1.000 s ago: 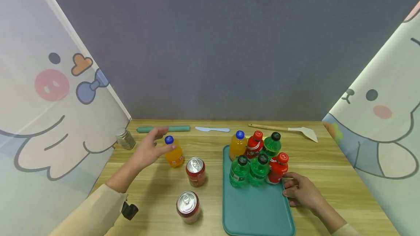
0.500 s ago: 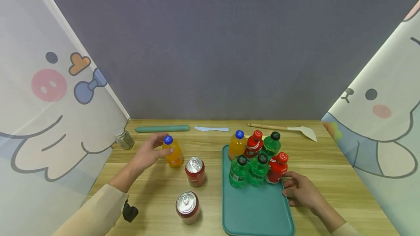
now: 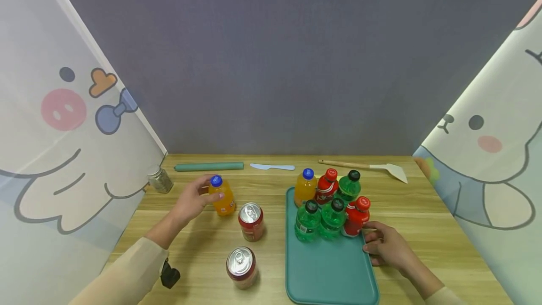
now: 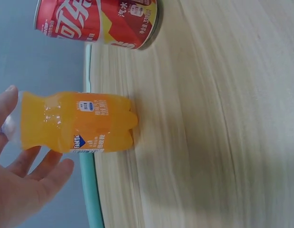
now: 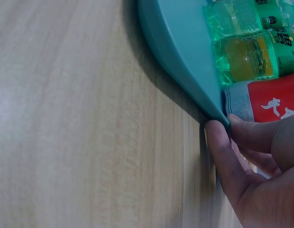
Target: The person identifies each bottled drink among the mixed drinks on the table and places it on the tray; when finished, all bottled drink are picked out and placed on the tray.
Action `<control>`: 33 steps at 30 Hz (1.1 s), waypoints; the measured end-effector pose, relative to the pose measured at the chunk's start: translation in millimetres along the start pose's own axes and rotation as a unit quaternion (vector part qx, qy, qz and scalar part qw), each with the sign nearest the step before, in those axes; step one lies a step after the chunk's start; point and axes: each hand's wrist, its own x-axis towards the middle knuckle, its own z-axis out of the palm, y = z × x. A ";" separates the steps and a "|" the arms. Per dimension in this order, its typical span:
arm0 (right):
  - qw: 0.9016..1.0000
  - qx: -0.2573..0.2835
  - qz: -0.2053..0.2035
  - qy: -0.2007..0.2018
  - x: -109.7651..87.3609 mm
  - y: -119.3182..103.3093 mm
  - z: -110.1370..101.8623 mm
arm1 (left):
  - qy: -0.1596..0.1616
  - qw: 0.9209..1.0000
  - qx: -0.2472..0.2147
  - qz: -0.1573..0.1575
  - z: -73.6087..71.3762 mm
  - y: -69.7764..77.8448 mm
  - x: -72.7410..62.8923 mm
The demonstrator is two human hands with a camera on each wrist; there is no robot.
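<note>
On the left of the table an orange soda bottle (image 3: 224, 201) with a blue cap stands upright. My left hand (image 3: 194, 201) holds it near the neck, thumb on one side and fingers on the other; its FANTA label (image 4: 90, 128) shows in the left wrist view. At the right, my right hand (image 3: 387, 247) pinches the rim of the green tray (image 3: 330, 272) between thumb and fingers. Bunched at the tray's far end are another orange bottle (image 3: 305, 191), red bottles (image 3: 355, 220) and green bottles (image 3: 307, 226). The nearest red bottle stands right by my right fingertips.
Two red soda cans, one farther (image 3: 251, 222) and one nearer (image 3: 242, 267), stand between the held bottle and the tray. Along the back lie a green rod (image 3: 209, 167), a light blue knife (image 3: 272, 167) and a spatula (image 3: 395, 172). A spice jar (image 3: 160, 180) stands far left.
My left hand has closed in from beside the orange soda bottle to hold it near the neck. The right hand stays at the tray rim.
</note>
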 end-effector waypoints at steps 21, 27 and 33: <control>1.000 -0.001 0.003 0.006 0.4 1.2 0.8 | 0.071 0.997 -0.014 -0.035 5.0 -4.2 -13.8; 1.000 -0.002 0.001 0.004 -0.3 1.1 0.5 | 0.085 0.996 -0.021 -0.029 5.6 -4.7 -15.7; 1.000 -0.002 0.000 0.003 -1.2 0.2 0.1 | 0.095 0.995 -0.008 -0.033 1.8 2.0 -17.4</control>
